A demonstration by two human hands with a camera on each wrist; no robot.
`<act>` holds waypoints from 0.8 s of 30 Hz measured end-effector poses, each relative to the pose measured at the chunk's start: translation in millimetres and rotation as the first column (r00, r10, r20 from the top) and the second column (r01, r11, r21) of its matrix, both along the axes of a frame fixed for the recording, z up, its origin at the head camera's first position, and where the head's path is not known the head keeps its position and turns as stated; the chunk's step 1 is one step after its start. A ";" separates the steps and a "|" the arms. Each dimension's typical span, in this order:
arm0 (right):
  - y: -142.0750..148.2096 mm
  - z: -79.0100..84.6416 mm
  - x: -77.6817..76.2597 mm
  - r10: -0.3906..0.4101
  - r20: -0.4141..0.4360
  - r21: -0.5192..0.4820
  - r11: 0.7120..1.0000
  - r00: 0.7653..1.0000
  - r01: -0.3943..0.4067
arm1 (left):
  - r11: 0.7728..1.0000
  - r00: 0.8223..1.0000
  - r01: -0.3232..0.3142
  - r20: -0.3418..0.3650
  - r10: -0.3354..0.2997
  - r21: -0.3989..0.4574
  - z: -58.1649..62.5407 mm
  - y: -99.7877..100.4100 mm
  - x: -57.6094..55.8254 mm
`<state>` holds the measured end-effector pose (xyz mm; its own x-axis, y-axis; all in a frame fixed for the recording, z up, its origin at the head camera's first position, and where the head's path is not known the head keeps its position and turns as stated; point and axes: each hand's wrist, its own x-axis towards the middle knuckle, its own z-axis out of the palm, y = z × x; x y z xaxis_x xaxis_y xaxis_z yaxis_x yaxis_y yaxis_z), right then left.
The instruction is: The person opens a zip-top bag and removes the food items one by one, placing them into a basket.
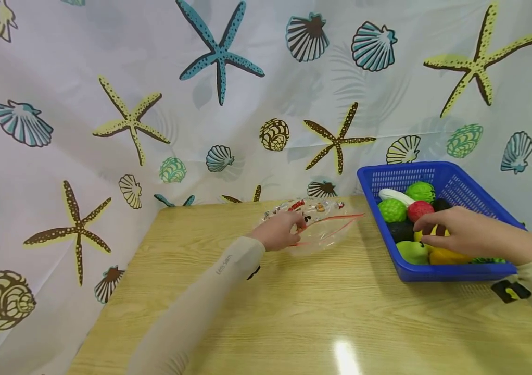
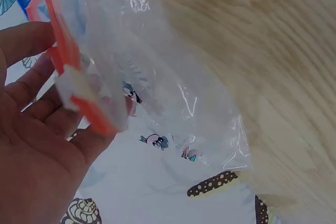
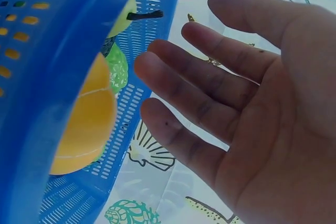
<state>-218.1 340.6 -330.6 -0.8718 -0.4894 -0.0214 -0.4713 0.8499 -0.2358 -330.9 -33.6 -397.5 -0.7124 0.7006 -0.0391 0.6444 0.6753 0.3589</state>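
Observation:
A clear plastic zip bag [image 1: 329, 229] with a red zip strip and small printed figures lies at the back middle of the table. My left hand [image 1: 281, 230] grips its mouth, and in the left wrist view the red strip [image 2: 65, 40] stands between thumb and fingers. Over the blue basket [image 1: 434, 273] hovers my right hand [image 1: 465, 234], its fingers loosely bent with nothing in them. Toy fruit and vegetables fill the basket: a green pear [image 1: 411, 252], a red round fruit [image 1: 419, 211], a white long piece [image 1: 396, 196] and several others. A yellow-orange one [image 3: 89, 124] shows in the right wrist view.
The wooden table [image 1: 313, 312] reaches back to a white cloth [image 1: 256, 104] printed with shells and starfish, which hangs behind and along the sides. The basket stands at the right, its raised rim close to the right forearm.

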 end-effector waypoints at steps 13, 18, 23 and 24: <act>-5.5 4.9 -4.7 0.032 -0.048 -0.012 0.999 0.998 -0.032 | 0.993 0.998 -0.022 -0.060 0.029 0.119 -14.4 -5.7 4.0; -14.8 9.5 -9.0 0.044 -0.057 -0.040 0.998 0.997 -0.047 | 0.975 0.993 -0.055 -0.090 0.077 0.217 -7.4 -5.7 7.1; -26.2 13.3 -18.8 0.047 -0.085 -0.035 0.998 0.995 -0.050 | 0.965 0.988 -0.089 -0.097 0.116 0.248 -9.2 -3.6 8.2; -28.4 14.2 -20.9 0.046 -0.090 -0.033 0.998 0.995 -0.049 | 0.965 0.987 -0.094 -0.103 0.122 0.247 -10.1 -3.1 8.0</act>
